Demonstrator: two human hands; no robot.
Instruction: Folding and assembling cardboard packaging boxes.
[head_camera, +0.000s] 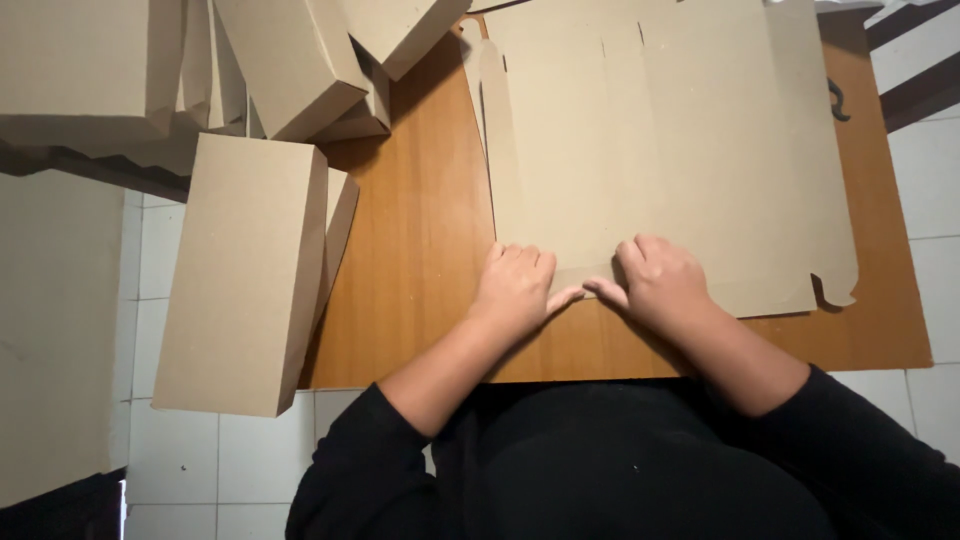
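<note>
A brown wooden table (420, 250) carries a flat, unfolded cardboard sheet (660, 150); folded cardboard boxes (245, 270) pile up at its left edge, overhanging the tiled floor (180, 460).

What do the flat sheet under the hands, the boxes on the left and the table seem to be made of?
The sheet looks like plain grey-brown cardboard: matte, with die-cut slits and tabs. The boxes seem to be the same matte board, folded. The table appears to be wood or wood-look laminate: orange-brown, with faint grain and a slight sheen. Both hands press the sheet's near edge.
</note>
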